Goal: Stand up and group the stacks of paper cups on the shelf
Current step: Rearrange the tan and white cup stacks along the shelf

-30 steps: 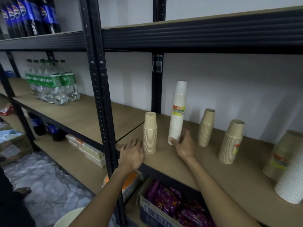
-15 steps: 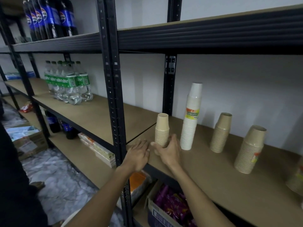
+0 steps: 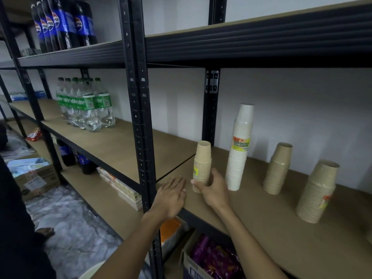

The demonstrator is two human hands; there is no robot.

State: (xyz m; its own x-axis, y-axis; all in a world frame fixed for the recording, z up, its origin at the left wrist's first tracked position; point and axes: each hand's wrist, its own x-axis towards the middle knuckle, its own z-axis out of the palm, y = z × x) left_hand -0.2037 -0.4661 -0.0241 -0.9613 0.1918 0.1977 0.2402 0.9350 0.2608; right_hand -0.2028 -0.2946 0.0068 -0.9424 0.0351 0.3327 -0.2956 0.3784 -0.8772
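Several cup stacks stand upright on the brown shelf [image 3: 261,214]. The leftmost is a short tan stack [image 3: 203,160], and my right hand [image 3: 213,188] grips its base with fingers curled round it. To its right stands a tall white stack [image 3: 239,148] with a yellow label. Further right are a tan stack [image 3: 278,168] and a wider tan stack [image 3: 318,191]. My left hand [image 3: 171,196] rests flat on the shelf's front edge beside the black upright post [image 3: 141,117], holding nothing.
Green-labelled water bottles [image 3: 84,105] stand on the neighbouring shelf to the left, dark cola bottles [image 3: 60,23] on the shelf above. Below the cups sits a box of purple packets [image 3: 213,260]. The upper shelf beam [image 3: 251,43] overhangs the cups. A cardboard box [image 3: 34,178] lies on the floor.
My right hand let go of the tall white stack, moved left and took hold of the short tan stack. The view shifted left; my left hand stayed on the shelf edge.
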